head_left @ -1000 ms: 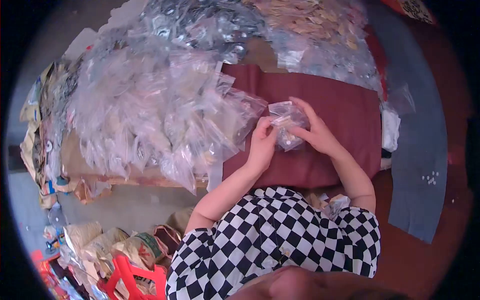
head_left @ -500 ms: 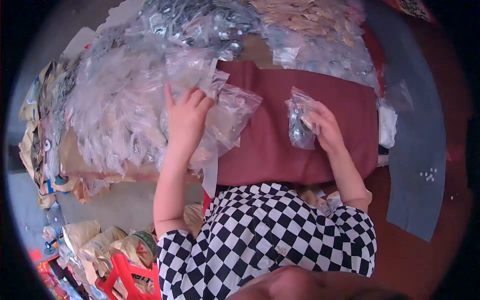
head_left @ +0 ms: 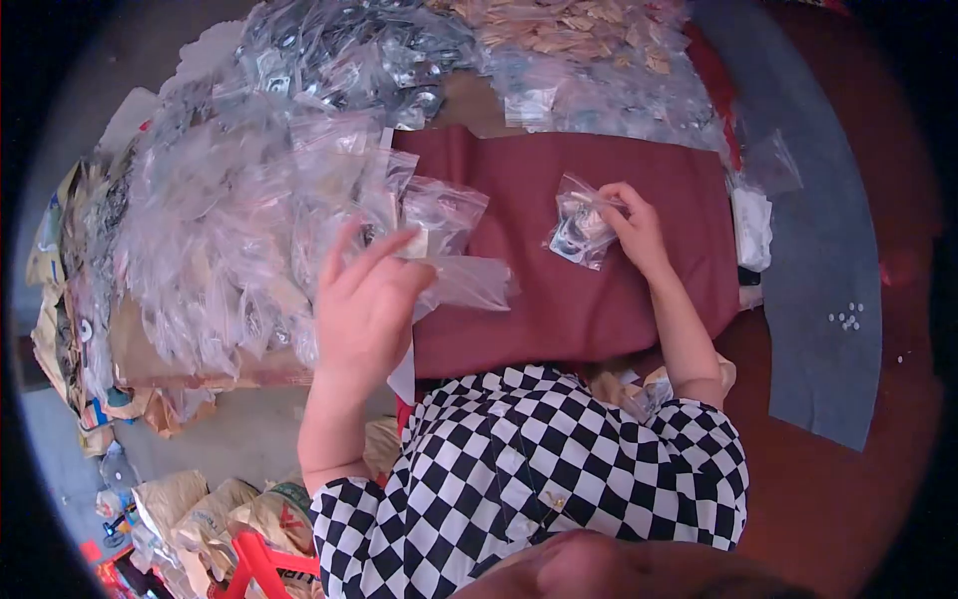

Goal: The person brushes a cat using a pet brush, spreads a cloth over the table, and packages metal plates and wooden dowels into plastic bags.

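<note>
On the left, my left hand [head_left: 367, 299] is over the edge of the pile of clear bags. Its thumb and index finger are pinched at one end of an empty-looking clear zip bag [head_left: 474, 283], while the other fingers spread upward. My right hand [head_left: 637, 228] grips the upper right side of a small clear bag [head_left: 581, 228] that has shiny metal and pale pieces inside. This small bag hangs over the dark red cloth [head_left: 519, 339]. Some space separates the two hands.
A large heap of clear bags [head_left: 210, 230] covers the left of the table. Bags of metal parts [head_left: 339, 60] and tan pieces [head_left: 579, 30] lie at the back. A grey strip [head_left: 823, 250] with white bits is right; sacks and a red stool [head_left: 261, 564] stand lower left.
My left hand left the small bag, reached to the pile and came back slightly with a clear bag pinched. My right hand kept the small bag, which turned. The whole view shifted a little.
</note>
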### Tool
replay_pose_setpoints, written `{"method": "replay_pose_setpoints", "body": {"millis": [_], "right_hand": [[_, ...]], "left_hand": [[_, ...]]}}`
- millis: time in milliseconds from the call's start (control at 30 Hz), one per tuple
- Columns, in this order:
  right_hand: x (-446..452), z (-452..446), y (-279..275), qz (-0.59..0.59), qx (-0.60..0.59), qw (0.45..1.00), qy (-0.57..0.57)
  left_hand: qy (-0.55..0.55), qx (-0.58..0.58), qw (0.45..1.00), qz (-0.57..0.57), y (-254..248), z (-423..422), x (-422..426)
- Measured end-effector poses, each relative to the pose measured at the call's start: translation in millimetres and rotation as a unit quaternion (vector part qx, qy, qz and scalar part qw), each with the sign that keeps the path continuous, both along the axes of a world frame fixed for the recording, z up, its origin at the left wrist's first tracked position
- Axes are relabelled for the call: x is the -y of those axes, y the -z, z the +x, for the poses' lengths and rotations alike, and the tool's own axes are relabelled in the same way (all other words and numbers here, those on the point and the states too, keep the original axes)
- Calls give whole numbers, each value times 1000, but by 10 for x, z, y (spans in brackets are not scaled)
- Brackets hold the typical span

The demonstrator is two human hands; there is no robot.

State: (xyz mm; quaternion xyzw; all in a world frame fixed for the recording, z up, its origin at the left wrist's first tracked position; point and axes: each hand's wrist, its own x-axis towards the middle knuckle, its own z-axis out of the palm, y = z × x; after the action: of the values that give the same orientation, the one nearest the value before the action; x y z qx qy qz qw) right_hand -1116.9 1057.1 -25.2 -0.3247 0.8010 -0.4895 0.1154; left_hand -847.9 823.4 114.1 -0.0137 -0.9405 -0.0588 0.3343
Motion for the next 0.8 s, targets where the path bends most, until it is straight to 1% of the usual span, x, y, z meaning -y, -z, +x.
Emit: {"method": "replay_pose_setpoints", "body": {"millis": [67, 100, 133, 167, 200, 233, 267, 300, 333, 367, 400, 433, 467, 500, 533, 567, 600, 667, 700, 767, 800], "right_hand": [[-39, 12, -101, -8, -14, 1000, 6], [-60, 13, -170, -17, -28, 999, 9], [-84, 30, -255, -16, -29, 999, 11], [-114, 57, -347, -57, -41, 997, 24], [-143, 75, -389, -98, -52, 993, 36], [-165, 27, -382, -108, -74, 990, 53], [-154, 21, -443, -106, -73, 990, 55], [-124, 28, -567, -69, -63, 994, 50], [-99, 27, -651, -34, -54, 997, 44], [-89, 18, -682, -34, -57, 997, 42], [-74, 23, -696, -69, -68, 995, 27], [-51, 35, -704, -104, -77, 992, 12], [-3, 46, -747, -105, -75, 992, 6], [64, 46, -802, -158, 0, 987, -22], [137, 63, -849, -209, 78, 973, -52], [216, 103, -882, -229, 93, 965, -83], [308, 170, -923, -231, 98, 964, -92], [503, 349, -990, -268, 160, 937, -158], [629, 452, -993, -268, 162, 936, -163], [855, 644, -1008, -315, 297, 874, -222], [905, 681, -977, -313, 298, 873, -227]], "left_hand": [[48, 70, 990, 114, 183, -45, -32], [50, 69, 990, 114, 246, -52, -54], [52, 111, 984, 131, 304, -41, -81], [54, 153, 975, 149, 334, -41, -105], [56, 154, 975, 152, 345, -58, -134], [37, 147, 971, 188, 358, -76, -170], [18, 139, 965, 223, 369, -86, -192], [20, 139, 965, 223, 380, -76, -178], [1, 166, 957, 239, 385, -60, -139], [-21, 191, 948, 255, 380, -56, -112], [-25, 188, 948, 256, 368, -55, -103], [-2, 180, 947, 267, 350, -53, -86], [21, 173, 944, 279, 332, -40, -57], [14, 174, 944, 279, 352, -42, -39], [40, 166, 943, 285, 389, -52, -30], [66, 157, 941, 291, 420, -58, -22], [56, 158, 942, 290, 440, -58, -25], [101, 163, 922, 336, 468, -69, -48], [96, 161, 923, 336, 466, -70, -56], [107, 201, 909, 349, 453, -51, -69], [102, 199, 910, 349, 463, -28, -67]]}}
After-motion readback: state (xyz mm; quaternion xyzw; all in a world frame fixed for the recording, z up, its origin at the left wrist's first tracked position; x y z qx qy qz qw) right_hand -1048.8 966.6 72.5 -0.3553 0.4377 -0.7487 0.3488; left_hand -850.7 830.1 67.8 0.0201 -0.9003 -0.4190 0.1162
